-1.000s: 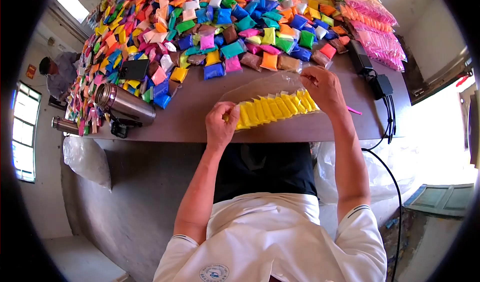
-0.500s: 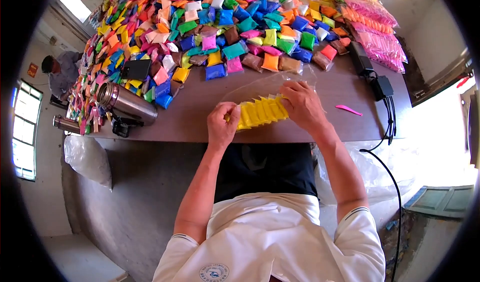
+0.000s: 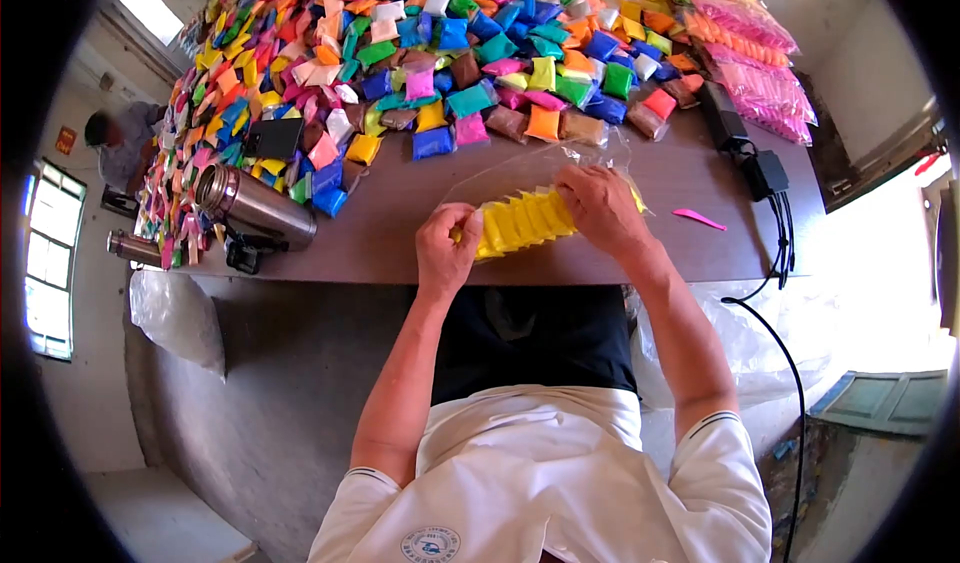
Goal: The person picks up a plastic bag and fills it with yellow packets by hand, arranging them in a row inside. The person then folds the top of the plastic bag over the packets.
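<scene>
A row of yellow packets [image 3: 520, 220] lies inside a clear plastic bag [image 3: 510, 168] near the front edge of the brown table [image 3: 390, 213]. My left hand [image 3: 445, 248] grips the left end of the row. My right hand [image 3: 598, 208] presses on the right end of the packets, fingers curled over them. The bag's open flap stretches away from me toward the pile.
Many coloured packets [image 3: 450, 43] cover the far table. A steel flask [image 3: 255, 206] lies at the left, beside a dark phone [image 3: 272, 138]. A black power adapter [image 3: 762, 171] with cable and a pink scoop [image 3: 697, 219] sit to the right. A person [image 3: 120, 143] sits far left.
My right hand has dropped from the bag's upper right corner onto the right end of the yellow row, squeezing the packets closer together. The left hand stays put.
</scene>
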A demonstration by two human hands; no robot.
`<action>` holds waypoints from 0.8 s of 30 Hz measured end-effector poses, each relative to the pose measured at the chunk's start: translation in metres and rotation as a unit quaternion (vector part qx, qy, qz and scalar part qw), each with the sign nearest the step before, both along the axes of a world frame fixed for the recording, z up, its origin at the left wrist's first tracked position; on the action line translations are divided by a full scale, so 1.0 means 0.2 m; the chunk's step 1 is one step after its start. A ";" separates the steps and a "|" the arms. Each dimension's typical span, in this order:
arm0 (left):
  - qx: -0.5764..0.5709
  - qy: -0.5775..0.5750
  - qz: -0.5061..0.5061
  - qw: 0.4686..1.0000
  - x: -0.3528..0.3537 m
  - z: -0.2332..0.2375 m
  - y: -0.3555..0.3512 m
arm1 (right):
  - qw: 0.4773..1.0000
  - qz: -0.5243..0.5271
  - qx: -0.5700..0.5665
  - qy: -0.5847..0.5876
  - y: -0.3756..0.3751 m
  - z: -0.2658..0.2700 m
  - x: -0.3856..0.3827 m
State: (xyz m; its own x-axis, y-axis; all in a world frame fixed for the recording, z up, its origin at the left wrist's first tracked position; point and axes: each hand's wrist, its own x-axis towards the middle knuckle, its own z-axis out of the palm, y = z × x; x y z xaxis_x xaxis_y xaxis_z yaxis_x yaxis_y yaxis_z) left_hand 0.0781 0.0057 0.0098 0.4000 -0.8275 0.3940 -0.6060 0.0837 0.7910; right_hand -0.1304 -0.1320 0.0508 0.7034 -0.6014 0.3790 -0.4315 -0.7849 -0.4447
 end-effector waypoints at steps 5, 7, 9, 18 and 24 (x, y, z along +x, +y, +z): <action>0.001 0.008 0.008 1.000 -0.01 0.00 0.01 | 0.997 -0.029 0.072 -0.001 -0.02 0.02 0.02; 0.000 0.010 0.008 1.000 -0.01 0.00 0.00 | 0.996 -0.034 0.084 -0.001 -0.02 0.01 0.02; -0.031 -0.010 0.006 0.999 -0.01 0.00 0.00 | 0.996 -0.035 0.060 -0.055 -0.02 -0.02 0.03; -0.023 0.010 0.009 1.000 -0.01 0.00 0.00 | 0.986 -0.064 -0.148 -0.049 0.07 -0.08 0.06; -0.007 0.001 0.016 1.000 -0.02 0.02 0.00 | 0.997 -0.025 -0.060 -0.048 0.08 -0.05 0.04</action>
State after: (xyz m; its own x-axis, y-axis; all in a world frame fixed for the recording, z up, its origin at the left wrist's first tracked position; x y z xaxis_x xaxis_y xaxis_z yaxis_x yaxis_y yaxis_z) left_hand 0.0735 0.0063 0.0138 0.4264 -0.8085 0.4055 -0.6072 0.0764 0.7909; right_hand -0.1228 -0.1156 0.0408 0.6311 -0.5809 0.5141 -0.4307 -0.8136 -0.3907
